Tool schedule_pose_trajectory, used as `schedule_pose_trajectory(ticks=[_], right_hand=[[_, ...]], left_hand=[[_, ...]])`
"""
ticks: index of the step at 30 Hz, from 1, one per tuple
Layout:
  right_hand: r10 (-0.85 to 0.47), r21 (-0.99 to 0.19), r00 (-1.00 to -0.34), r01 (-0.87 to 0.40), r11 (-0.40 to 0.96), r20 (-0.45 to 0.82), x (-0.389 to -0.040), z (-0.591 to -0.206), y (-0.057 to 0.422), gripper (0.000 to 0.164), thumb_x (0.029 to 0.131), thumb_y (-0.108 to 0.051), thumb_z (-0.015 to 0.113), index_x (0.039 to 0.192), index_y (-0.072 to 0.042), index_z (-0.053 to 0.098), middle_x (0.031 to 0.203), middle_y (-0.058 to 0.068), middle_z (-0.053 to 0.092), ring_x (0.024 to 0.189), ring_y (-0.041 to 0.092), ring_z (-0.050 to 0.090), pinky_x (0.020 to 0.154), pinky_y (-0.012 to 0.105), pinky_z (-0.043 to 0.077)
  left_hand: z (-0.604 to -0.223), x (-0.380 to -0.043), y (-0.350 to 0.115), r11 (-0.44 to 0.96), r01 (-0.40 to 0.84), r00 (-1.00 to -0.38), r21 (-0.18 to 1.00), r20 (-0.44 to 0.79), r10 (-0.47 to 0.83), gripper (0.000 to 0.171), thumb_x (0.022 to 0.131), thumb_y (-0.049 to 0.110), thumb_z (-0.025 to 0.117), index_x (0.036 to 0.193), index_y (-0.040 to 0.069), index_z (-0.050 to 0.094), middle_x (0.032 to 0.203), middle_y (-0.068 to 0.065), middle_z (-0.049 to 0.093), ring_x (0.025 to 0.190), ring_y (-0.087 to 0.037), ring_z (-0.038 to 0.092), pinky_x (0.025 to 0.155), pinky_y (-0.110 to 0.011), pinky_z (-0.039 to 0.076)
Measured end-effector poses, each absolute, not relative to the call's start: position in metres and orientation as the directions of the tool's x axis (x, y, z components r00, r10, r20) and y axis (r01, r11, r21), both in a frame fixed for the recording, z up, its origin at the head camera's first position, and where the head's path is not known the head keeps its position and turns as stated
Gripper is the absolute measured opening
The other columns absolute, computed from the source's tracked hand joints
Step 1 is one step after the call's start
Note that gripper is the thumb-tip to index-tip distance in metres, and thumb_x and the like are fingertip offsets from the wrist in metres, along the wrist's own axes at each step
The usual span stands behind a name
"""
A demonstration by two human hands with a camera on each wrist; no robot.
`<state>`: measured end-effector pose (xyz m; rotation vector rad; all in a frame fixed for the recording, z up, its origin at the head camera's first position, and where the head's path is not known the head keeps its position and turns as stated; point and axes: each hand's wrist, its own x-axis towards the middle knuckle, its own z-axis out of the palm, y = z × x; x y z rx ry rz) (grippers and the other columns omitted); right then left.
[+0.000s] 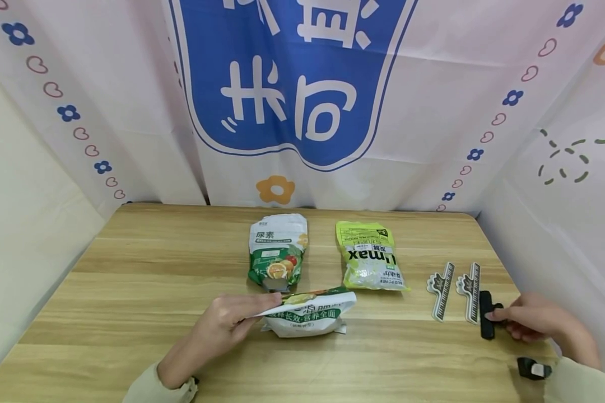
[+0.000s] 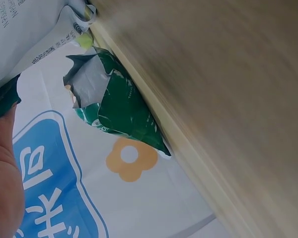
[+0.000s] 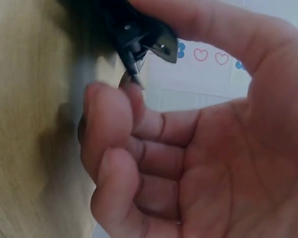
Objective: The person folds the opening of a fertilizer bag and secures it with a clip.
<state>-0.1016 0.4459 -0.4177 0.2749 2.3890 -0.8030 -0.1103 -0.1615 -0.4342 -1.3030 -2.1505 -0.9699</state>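
Note:
My left hand (image 1: 227, 319) pinches the folded-over top of a white and green fertilizer bag (image 1: 307, 322) that stands at the front middle of the table. In the left wrist view, that hand (image 2: 5, 183) is at the left edge, fingers against the bag's green part. At the right side, my right hand (image 1: 534, 319) holds a black clip (image 1: 487, 314) by its handle between thumb and fingers. The right wrist view shows the black clip (image 3: 139, 37) close up, with the fingers curled below it. Two silver ruler-patterned clips (image 1: 442, 291) lie just left of it.
A white and green bag (image 1: 278, 252) with fruit pictures lies behind the held bag. To its right is a yellow-green bag (image 1: 370, 256). Another black clip (image 1: 533, 369) rests near my right sleeve. A printed curtain (image 1: 302, 184) hangs along the table's back edge.

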Motion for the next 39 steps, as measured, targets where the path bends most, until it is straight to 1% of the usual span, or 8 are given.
schedule_pose_trajectory(ticks=[3,7,10,14,17,24,34,39], right_hand=[[-0.034,-0.507,-0.788,0.361,0.783,-0.614,-0.101,-0.416,0.447,0.04,0.101,-0.036,0.066,0.067,-0.017,0.06,0.06,-0.006,0.058,0.055,0.006,0.05,0.052,0.021,0.047],[-0.082,-0.532,-0.78,0.342,0.775,-0.621,-0.1,-0.413,0.449,0.039,0.103,-0.034,0.065,0.069,-0.017,0.058,0.061,-0.006,0.057,0.054,0.005,0.048,0.052,0.02,0.045],[-0.095,-0.542,-0.783,0.331,0.773,-0.615,-0.099,-0.41,0.449,0.039,0.103,-0.033,0.064,0.068,-0.017,0.057,0.06,-0.006,0.057,0.053,0.005,0.047,0.051,0.02,0.044],[-0.112,-0.553,-0.796,0.305,0.775,-0.595,-0.099,-0.406,0.448,0.042,0.104,-0.032,0.062,0.067,-0.016,0.055,0.058,-0.006,0.054,0.05,0.005,0.042,0.05,0.02,0.043],[-0.12,-0.558,-0.813,0.276,0.782,-0.57,-0.1,-0.402,0.445,0.043,0.106,-0.03,0.059,0.067,-0.015,0.052,0.059,-0.006,0.051,0.051,0.005,0.041,0.05,0.021,0.042],[-0.093,-0.538,-0.897,0.174,0.825,-0.433,-0.101,-0.388,0.428,0.042,0.106,-0.019,0.057,0.067,-0.004,0.051,0.059,-0.006,0.044,0.052,0.006,0.037,0.057,0.023,0.037],[0.033,-0.468,-0.966,0.154,0.87,-0.256,-0.109,-0.37,0.402,0.035,0.105,-0.026,0.061,0.078,-0.006,0.053,0.08,0.003,0.073,0.071,0.011,0.064,0.062,0.027,0.052],[0.041,-0.483,-0.98,0.133,0.866,-0.197,-0.11,-0.367,0.388,0.033,0.104,-0.032,0.065,0.083,-0.007,0.057,0.077,0.0,0.068,0.066,0.008,0.055,0.058,0.026,0.043]], left_hand=[[-0.434,-0.11,-0.162,0.304,0.892,-0.453,0.336,0.677,0.58,0.041,0.083,-0.009,0.073,0.121,0.004,0.078,0.114,-0.01,0.081,0.102,-0.021,0.079,0.088,-0.02,0.061],[-0.434,-0.11,-0.162,0.305,0.892,-0.451,0.333,0.678,0.58,0.045,0.08,-0.011,0.074,0.122,0.005,0.078,0.114,-0.011,0.081,0.102,-0.021,0.079,0.088,-0.021,0.062],[-0.434,-0.11,-0.162,0.311,0.891,-0.454,0.332,0.677,0.579,0.043,0.083,-0.009,0.073,0.123,0.005,0.078,0.115,-0.009,0.081,0.101,-0.021,0.08,0.088,-0.021,0.062],[-0.434,-0.109,-0.162,0.312,0.892,-0.451,0.327,0.684,0.573,0.023,0.103,0.008,0.064,0.122,0.005,0.078,0.115,-0.008,0.081,0.101,-0.021,0.08,0.088,-0.021,0.062],[-0.434,-0.109,-0.161,0.309,0.896,-0.443,0.319,0.697,0.564,0.035,0.112,0.022,0.049,0.12,0.005,0.079,0.113,-0.008,0.082,0.099,-0.021,0.08,0.088,-0.021,0.062],[-0.434,-0.109,-0.162,0.314,0.896,-0.443,0.315,0.699,0.562,0.039,0.113,0.025,0.046,0.12,0.004,0.078,0.113,-0.009,0.082,0.099,-0.022,0.08,0.088,-0.02,0.061],[-0.434,-0.11,-0.162,0.335,0.885,-0.463,0.322,0.67,0.58,0.043,0.113,0.028,0.042,0.121,0.006,0.079,0.115,-0.006,0.081,0.102,-0.021,0.08,0.088,-0.021,0.062],[-0.434,-0.109,-0.161,0.331,0.884,-0.466,0.329,0.669,0.579,0.042,0.113,0.028,0.044,0.121,0.006,0.078,0.115,-0.006,0.081,0.102,-0.022,0.079,0.089,-0.021,0.061]])
